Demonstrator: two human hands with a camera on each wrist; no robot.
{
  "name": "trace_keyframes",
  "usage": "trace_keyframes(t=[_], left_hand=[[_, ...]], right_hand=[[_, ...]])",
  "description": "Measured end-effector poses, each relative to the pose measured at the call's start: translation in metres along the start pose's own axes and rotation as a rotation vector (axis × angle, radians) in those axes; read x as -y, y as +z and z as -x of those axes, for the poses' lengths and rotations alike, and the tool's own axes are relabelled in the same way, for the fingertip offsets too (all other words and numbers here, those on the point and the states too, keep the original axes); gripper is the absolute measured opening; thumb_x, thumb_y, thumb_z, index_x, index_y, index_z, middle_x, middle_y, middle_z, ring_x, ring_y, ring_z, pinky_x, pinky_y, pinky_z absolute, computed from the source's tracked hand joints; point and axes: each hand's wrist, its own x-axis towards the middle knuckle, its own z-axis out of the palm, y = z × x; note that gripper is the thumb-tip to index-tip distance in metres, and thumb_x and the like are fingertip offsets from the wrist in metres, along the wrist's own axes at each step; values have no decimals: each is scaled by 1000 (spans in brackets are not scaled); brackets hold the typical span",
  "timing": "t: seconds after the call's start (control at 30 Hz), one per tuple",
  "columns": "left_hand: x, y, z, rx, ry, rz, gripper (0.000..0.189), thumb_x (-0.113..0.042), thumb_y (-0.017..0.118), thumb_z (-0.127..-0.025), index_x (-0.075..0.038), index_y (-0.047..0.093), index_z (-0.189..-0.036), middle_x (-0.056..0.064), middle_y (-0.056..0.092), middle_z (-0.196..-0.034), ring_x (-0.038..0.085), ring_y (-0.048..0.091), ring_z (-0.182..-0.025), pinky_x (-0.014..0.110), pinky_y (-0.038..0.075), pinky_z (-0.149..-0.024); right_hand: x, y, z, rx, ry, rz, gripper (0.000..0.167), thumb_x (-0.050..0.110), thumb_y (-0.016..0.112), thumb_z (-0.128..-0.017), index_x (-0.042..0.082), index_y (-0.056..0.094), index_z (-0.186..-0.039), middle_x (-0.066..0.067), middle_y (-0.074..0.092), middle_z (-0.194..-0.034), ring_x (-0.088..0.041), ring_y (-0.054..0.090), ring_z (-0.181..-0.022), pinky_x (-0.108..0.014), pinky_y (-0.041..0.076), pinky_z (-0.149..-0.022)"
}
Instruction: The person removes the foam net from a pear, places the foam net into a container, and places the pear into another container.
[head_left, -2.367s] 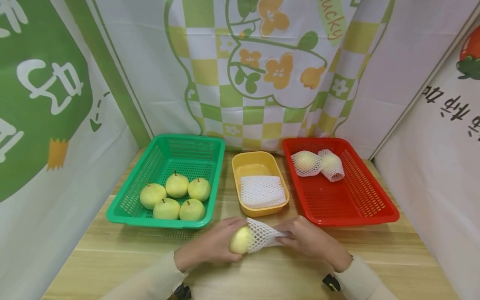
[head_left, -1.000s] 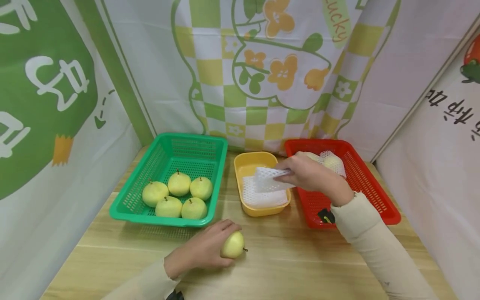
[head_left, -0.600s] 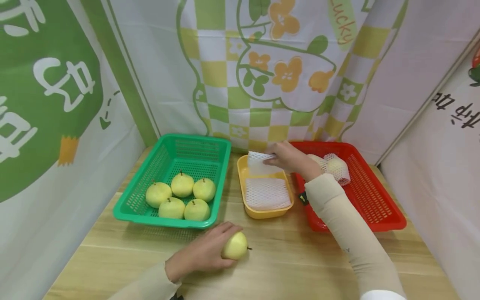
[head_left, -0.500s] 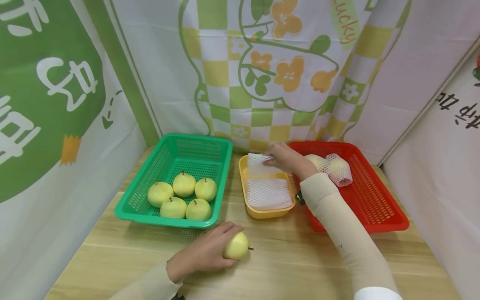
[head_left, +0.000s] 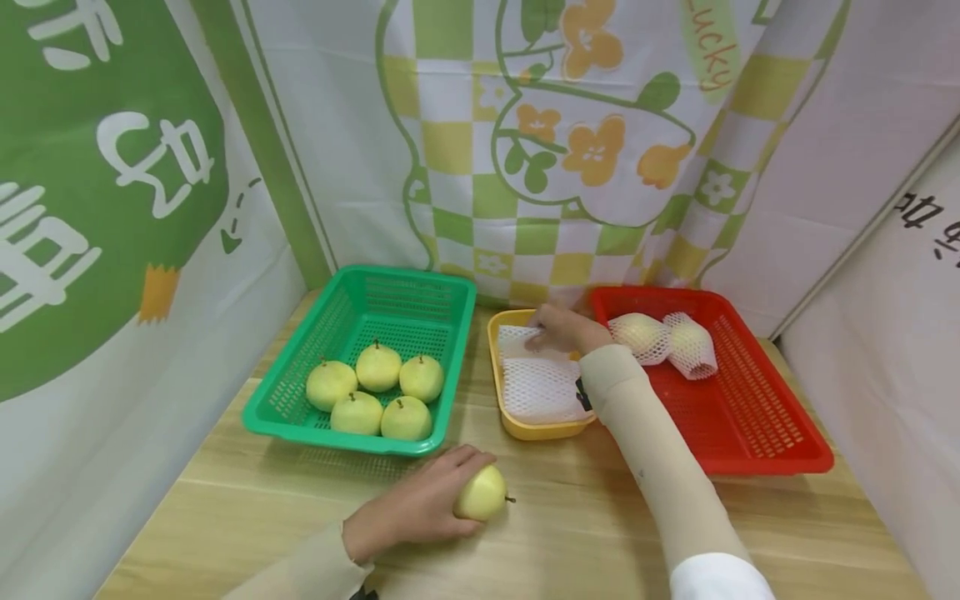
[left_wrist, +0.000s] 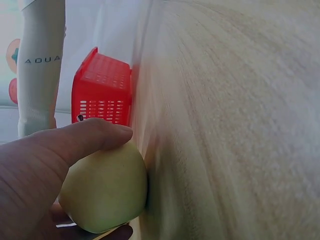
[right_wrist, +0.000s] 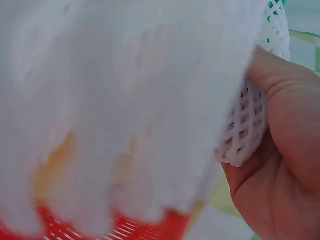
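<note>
My left hand (head_left: 420,504) grips a bare yellow-green pear (head_left: 482,493) near the table surface, its stem pointing right. In the left wrist view the thumb lies over the pear (left_wrist: 107,187) and fingertips show beneath it. My right hand (head_left: 562,329) is low over the back of the yellow box (head_left: 540,432). Its fingers pinch a white foam net sleeve (head_left: 517,340), which lies just behind other white foam netting (head_left: 543,387) in the box. In the right wrist view the netting between thumb and fingers (right_wrist: 245,120) shows close up, and blurred white foam fills much of the picture.
Left of the yellow box stands a green basket (head_left: 258,421) with several bare pears (head_left: 378,367). On the right, a red basket (head_left: 750,425) holds two pears in foam nets (head_left: 690,346). A printed curtain (head_left: 525,242) hangs behind the wooden table (head_left: 585,517).
The foam net, earlier partly over the pear, came off. My right hand carried it to the yellow box and lowered it there. My left hand kept the pear. The view shifted slightly.
</note>
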Motion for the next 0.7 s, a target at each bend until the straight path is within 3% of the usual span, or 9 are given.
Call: trace_keyframes(t=[0.2, 0.33, 0.47, 0.6, 0.7], left_hand=[[0, 0, 1, -5, -1, -12, 80, -34, 89, -81, -11, 54, -149, 1, 64, -134, 19, 62, -121, 41, 57, -102], [-2, 0, 0, 0, 1, -19, 79, -35, 89, -81, -11, 54, -149, 1, 64, -133, 19, 62, -121, 42, 57, -102], [-3, -1, -1, 7, -1, -35, 80, -35, 89, -81, -11, 54, -149, 2, 64, -133, 20, 63, -120, 43, 57, -103], [-4, -1, -2, 14, 1, -53, 81, -36, 89, -81, -11, 54, -149, 2, 64, -133, 20, 64, -119, 42, 57, -103], [-5, -2, -3, 20, 8, -64, 81, -37, 89, -81, -10, 54, -149, 2, 64, -133, 20, 64, -120, 42, 57, -104]], right_hand=[[-3, 11, -8, 52, 111, 103, 21, 23, 73, -99, 9, 78, -114, 2, 66, -87, -15, 55, -81, -28, 48, -74], [-4, 13, -11, 30, 151, 142, 47, 33, 76, -98, 8, 70, -137, -8, 75, -120, -21, 66, -101, -37, 58, -92], [-3, 6, -12, -32, 126, 104, 63, 35, 79, -96, 4, 60, -147, -19, 69, -139, -31, 68, -121, -46, 57, -106], [5, -8, -6, -90, 89, 54, 66, 34, 78, -97, -2, 57, -148, -25, 63, -145, -40, 63, -133, -52, 52, -113], [14, -21, 2, -121, 65, 74, 67, 37, 76, -98, -4, 56, -147, -26, 62, -147, -42, 59, -136, -54, 50, -116]])
